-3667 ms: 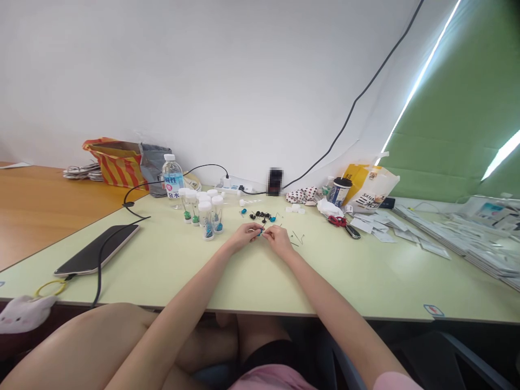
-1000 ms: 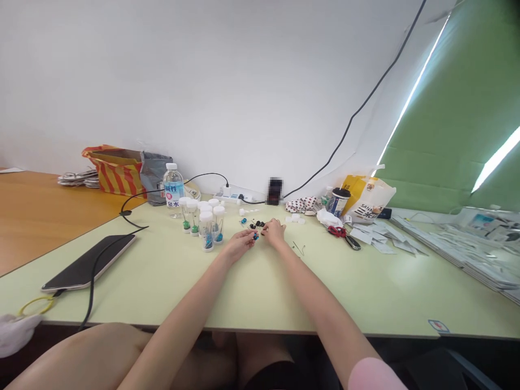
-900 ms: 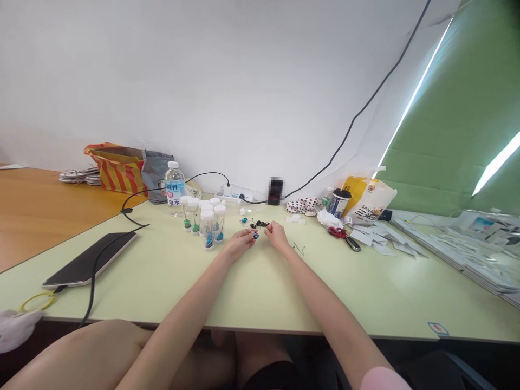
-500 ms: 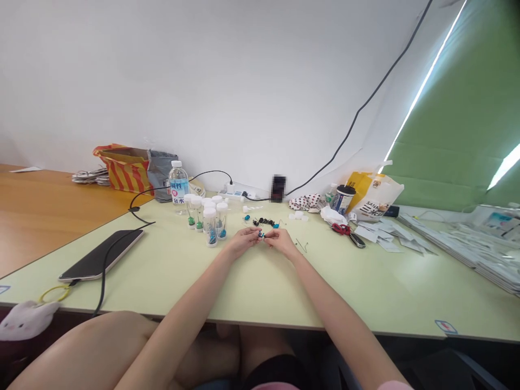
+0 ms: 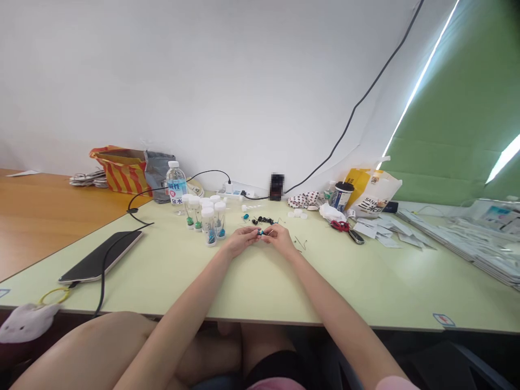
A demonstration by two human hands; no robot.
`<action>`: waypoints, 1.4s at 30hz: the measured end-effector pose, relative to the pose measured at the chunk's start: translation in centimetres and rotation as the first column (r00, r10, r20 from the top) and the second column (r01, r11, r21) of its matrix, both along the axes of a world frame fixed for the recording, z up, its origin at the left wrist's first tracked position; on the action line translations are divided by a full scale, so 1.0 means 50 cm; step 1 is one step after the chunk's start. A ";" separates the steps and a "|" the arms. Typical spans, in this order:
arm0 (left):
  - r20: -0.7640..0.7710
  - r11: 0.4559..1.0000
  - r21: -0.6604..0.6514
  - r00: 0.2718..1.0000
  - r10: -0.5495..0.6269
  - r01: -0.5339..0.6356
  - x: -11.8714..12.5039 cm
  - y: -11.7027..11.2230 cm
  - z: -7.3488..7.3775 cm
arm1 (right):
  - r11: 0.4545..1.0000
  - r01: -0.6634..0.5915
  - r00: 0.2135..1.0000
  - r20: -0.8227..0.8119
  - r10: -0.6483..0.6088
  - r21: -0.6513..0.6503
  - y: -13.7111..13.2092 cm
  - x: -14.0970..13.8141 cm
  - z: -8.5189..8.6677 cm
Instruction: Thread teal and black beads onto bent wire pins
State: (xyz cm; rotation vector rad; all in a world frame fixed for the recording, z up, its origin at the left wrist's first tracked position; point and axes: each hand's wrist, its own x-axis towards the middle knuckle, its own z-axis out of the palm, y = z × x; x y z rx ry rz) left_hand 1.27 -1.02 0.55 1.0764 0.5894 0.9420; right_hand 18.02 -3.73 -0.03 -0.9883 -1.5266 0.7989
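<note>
Noted: my left hand (image 5: 240, 241) and right hand (image 5: 279, 240) have closed in, fingers (image 5: 254, 232) now clamped together on a small blue wired component (image 5: 262, 232), mid-bench (image 5: 325, 281), just right of the capped plastic vials (image 5: 209, 230).

- One camera, worn on the person's head, looks from above the table's near edge
- It faces forward and down across the pale green table (image 5: 268, 287)
- The left hand (image 5: 240, 241) and right hand (image 5: 280, 241) appear close, mid-frame
</note>
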 end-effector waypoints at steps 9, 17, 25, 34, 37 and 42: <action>-0.048 1.000 0.011 0.999 -0.021 0.021 0.001 -0.004 0.001 | 0.990 -0.016 0.986 -0.169 -0.008 -0.141 0.005 0.005 -0.008; -0.048 1.000 0.010 0.999 0.021 -0.020 -0.001 0.001 -0.003 | 0.960 -0.152 0.957 -0.279 0.083 -0.234 -0.001 0.002 -0.003; -0.070 1.000 0.006 0.997 0.025 -0.025 0.001 -0.001 -0.003 | 0.935 -0.152 0.973 -0.216 0.085 -0.321 -0.009 -0.001 0.002; -0.069 0.999 0.040 0.997 -0.019 0.022 -0.002 0.004 -0.008 | 0.946 -0.124 0.986 -0.142 0.084 -0.301 -0.006 -0.005 -0.008; -0.073 0.999 0.046 0.997 -0.015 0.018 -0.001 0.002 -0.009 | 0.946 -0.103 0.987 -0.152 0.058 -0.306 -0.004 -0.011 -0.011; -0.068 0.997 0.074 0.997 -0.032 0.037 0.000 0.000 -0.012 | 0.954 -0.107 0.985 -0.164 0.063 -0.280 -0.005 -0.010 -0.016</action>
